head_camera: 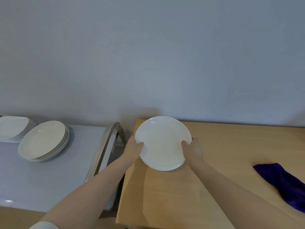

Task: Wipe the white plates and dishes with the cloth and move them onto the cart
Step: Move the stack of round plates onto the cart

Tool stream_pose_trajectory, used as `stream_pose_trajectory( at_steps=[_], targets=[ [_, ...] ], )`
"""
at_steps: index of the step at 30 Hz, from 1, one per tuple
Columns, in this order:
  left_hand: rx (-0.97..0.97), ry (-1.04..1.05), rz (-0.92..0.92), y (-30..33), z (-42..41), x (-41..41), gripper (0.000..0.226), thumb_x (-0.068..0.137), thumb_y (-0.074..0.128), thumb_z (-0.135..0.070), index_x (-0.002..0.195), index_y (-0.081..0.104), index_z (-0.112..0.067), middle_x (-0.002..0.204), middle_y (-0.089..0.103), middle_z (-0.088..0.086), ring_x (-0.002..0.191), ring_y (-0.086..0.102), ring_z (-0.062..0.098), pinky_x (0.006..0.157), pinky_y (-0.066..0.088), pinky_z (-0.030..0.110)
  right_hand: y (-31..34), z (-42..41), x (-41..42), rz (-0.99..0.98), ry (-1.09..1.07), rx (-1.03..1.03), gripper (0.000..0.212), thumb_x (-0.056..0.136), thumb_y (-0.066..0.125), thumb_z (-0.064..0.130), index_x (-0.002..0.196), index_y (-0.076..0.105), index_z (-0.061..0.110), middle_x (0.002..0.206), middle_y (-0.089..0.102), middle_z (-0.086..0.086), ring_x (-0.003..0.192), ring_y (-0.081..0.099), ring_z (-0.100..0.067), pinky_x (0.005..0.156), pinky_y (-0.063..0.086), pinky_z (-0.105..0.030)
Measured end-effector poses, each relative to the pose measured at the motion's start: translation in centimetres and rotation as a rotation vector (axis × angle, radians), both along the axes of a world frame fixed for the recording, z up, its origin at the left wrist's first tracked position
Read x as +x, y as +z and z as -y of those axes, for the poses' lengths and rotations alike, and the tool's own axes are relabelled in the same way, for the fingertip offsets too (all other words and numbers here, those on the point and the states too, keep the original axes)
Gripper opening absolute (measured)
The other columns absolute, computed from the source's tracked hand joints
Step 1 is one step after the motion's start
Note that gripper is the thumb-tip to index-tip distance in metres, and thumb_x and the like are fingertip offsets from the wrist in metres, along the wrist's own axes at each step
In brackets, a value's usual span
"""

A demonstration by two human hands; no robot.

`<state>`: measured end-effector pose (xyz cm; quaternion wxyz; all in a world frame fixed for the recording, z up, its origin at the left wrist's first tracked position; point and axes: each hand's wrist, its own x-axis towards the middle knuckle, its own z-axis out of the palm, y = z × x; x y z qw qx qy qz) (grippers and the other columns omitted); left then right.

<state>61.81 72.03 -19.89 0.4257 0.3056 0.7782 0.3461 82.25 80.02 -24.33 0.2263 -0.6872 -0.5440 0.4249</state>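
Both hands' grip (pixel 134 148) (pixel 192 148) flanking plate (pixel 162 142)

We cannot see the fingers beneath the plate (pixel 162 142); the purple cloth (pixel 282 184) and far-left square dishes (pixel 14 128) are cut off by the edges.

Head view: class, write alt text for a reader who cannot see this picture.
Two bare hands, left hand and right hand, grip a round white plate by opposite edges over a wooden table. A purple cloth lies at the right; two stacks of white plates sit on the cart at left.
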Motion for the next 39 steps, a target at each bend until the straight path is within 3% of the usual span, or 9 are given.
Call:
stream_pose_trajectory(
  at_steps=[8,11,20,24,29,34,39],
  targets=[
    [0.019,0.132,0.001,3.0,3.7,-2.3,0.038,0.092,0.045,-0.008,0.129,0.044,-0.007,0.119,0.056,0.016,0.107,0.055,0.035,0.079,0.055,0.048,2.8,2.1,-3.3,0.046,0.096,-0.023,0.033,0.072,0.043,0.045,0.096,0.041,0.024,0.083,0.056,0.006,0.075,0.059,-0.02,0.075,0.054,-0.044],
    [0.075,0.176,0.008,4.2,5.7,-4.0,0.035,0.089,0.046,-0.006,0.124,0.05,-0.009,0.11,0.059,0.013,0.103,0.058,0.035,0.077,0.056,0.053,4.0,3.5,-5.5,0.017,0.115,-0.011,0.032,0.073,0.045,0.043,0.097,0.043,0.021,0.083,0.055,0.006,0.075,0.058,-0.018,0.076,0.054,-0.044],
    [0.09,0.257,-0.025,6.4,13.2,-11.6,0.032,0.087,0.047,-0.01,0.12,0.049,-0.01,0.109,0.057,0.011,0.1,0.057,0.034,0.074,0.057,0.051,7.1,10.0,-13.8,-0.068,0.163,0.034,0.024,0.083,0.049,0.027,0.1,0.045,0.012,0.085,0.053,0.002,0.072,0.054,-0.013,0.054,0.041,-0.028],
    [0.075,0.311,0.017,6.7,17.3,-15.8,0.042,0.087,0.049,-0.012,0.129,0.045,-0.01,0.116,0.056,0.012,0.102,0.056,0.033,0.068,0.058,0.047,7.8,13.7,-18.7,-0.078,0.184,0.064,0.017,0.087,0.05,0.02,0.097,0.04,0.011,0.08,0.048,0.003,0.068,0.049,-0.011,0.051,0.036,-0.026],
    [0.096,0.401,0.038,6.4,22.6,-20.9,0.043,0.086,0.049,-0.01,0.129,0.043,-0.013,0.107,0.053,0.005,0.098,0.054,0.03,0.056,0.056,0.037,8.3,18.1,-24.9,-0.005,0.281,0.067,0.021,0.089,0.049,0.02,0.104,0.044,0.006,0.091,0.051,-0.005,0.084,0.052,-0.028,0.068,0.041,-0.031],
    [0.069,0.478,-0.002,6.0,27.1,-25.5,0.028,0.086,0.049,-0.01,0.114,0.049,-0.015,0.106,0.057,0.009,0.098,0.056,0.033,0.068,0.058,0.048,7.8,21.4,-30.5,-0.014,0.409,0.05,0.018,0.091,0.047,0.017,0.103,0.047,0.004,0.085,0.052,-0.007,0.072,0.05,-0.022,0.052,0.035,-0.024],
    [0.002,0.566,-0.036,4.7,29.9,-29.0,0.043,0.089,0.05,-0.015,0.131,0.042,-0.006,0.119,0.054,0.014,0.102,0.055,0.034,0.062,0.055,0.04,7.2,22.9,-35.1,0.006,0.516,0.03,0.023,0.091,0.048,0.017,0.108,0.048,0.0,0.098,0.056,-0.013,0.084,0.055,-0.028,0.066,0.044,-0.034]
  ],
)
